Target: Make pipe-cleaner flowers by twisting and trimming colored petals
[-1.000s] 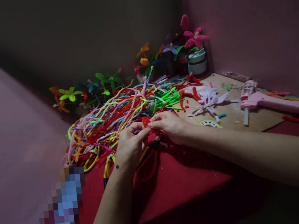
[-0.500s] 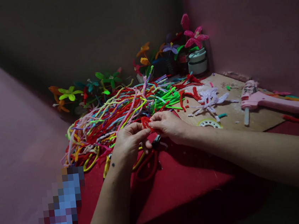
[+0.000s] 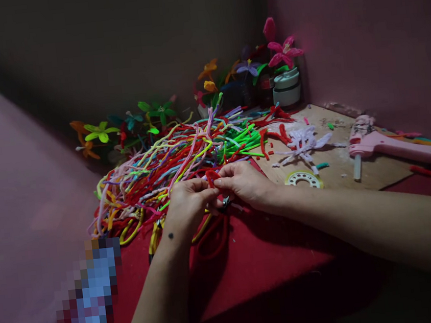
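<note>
Both hands meet over the front of the table, fingertips pinched on a red pipe cleaner [image 3: 212, 176] bent into a small loop. My left hand [image 3: 189, 204] grips it from the left with thumb and index finger. From the right, my right hand [image 3: 246, 183] pinches the same piece; its lower fingers are curled and partly hidden. Just behind them spreads a large heap of multicoloured pipe cleaners [image 3: 154, 165]. Yellow-and-black handles [image 3: 154, 238], seemingly of a tool, lie beneath my left wrist, and a larger red loop [image 3: 213, 241] rests below the hands.
At right, a pink glue gun [image 3: 391, 144] lies on a brown board [image 3: 341, 169], near a tape roll [image 3: 304, 179] and white fuzzy pieces [image 3: 302, 142]. Pipe-cleaner flowers [image 3: 284, 51] stand along the wall by a lidded cup [image 3: 287, 89]. Red cloth [image 3: 273, 268] covers the table.
The small red loop has turned slightly between the fingertips and looks narrower. Both hands stay in nearly the same place, drawn a little closer together.
</note>
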Motion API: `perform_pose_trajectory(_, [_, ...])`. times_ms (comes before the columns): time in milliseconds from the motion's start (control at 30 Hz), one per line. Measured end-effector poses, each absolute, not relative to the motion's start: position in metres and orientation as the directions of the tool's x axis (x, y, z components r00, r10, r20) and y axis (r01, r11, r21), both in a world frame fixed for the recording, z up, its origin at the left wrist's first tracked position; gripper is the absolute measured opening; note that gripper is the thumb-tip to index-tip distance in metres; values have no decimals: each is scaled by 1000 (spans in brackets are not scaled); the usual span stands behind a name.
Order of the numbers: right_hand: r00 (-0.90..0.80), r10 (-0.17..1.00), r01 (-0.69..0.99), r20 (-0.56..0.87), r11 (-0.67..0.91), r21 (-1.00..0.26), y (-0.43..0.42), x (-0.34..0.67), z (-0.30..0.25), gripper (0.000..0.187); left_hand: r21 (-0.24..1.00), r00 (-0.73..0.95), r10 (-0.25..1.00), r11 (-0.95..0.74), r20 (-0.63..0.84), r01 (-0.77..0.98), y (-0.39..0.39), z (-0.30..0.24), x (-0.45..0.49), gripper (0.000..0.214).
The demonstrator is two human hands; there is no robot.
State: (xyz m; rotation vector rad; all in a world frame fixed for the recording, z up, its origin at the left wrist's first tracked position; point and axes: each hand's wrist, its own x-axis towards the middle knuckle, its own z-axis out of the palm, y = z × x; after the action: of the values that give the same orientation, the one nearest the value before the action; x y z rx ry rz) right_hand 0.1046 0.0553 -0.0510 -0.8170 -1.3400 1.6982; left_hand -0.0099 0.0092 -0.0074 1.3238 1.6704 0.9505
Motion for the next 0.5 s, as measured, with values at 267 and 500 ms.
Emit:
perform_pose_trajectory(267, [-450, 892, -172, -34, -124, -977, 58, 106, -48, 19, 918, -123, 983, 174, -139, 357, 12, -9, -12, 13])
perform_pose_trajectory(500, [-500, 866, -311, 15, -163, -936, 61, 107, -50, 13, 937, -155, 985, 125, -77, 326, 10, -7, -15, 18])
